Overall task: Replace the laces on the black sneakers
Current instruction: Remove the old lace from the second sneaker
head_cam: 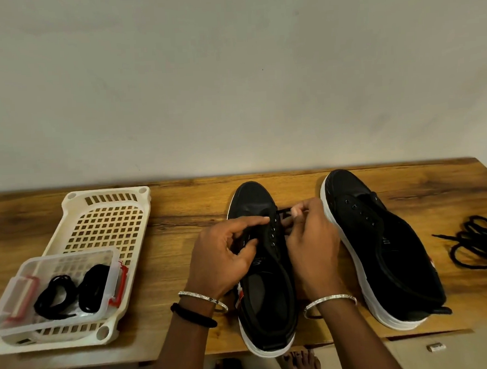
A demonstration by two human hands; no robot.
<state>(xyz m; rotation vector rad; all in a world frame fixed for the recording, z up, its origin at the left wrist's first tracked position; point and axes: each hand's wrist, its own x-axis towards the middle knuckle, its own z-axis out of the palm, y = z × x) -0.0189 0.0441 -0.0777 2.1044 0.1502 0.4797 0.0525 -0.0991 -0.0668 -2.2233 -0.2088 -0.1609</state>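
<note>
Two black sneakers with white soles stand on the wooden table, toes pointing away. Both my hands are on the left sneaker [263, 271]. My left hand [226, 251] grips its left eyelet flap, fingers curled. My right hand [311, 237] pinches a black lace [284, 211] near the front eyelets on the sneaker's right side. The right sneaker [383, 247] lies unlaced with bare eyelets. A loose black lace [479, 238] is piled at the far right of the table. Two coiled black laces [72, 291] lie in a clear plastic box [15, 298].
The clear box with red clips sits on a cream perforated tray [107, 221] at the left of the table [181, 205]. A plain wall rises behind the table. My bare feet [299, 365] show below the front edge, with a small white object [436, 347] on the floor.
</note>
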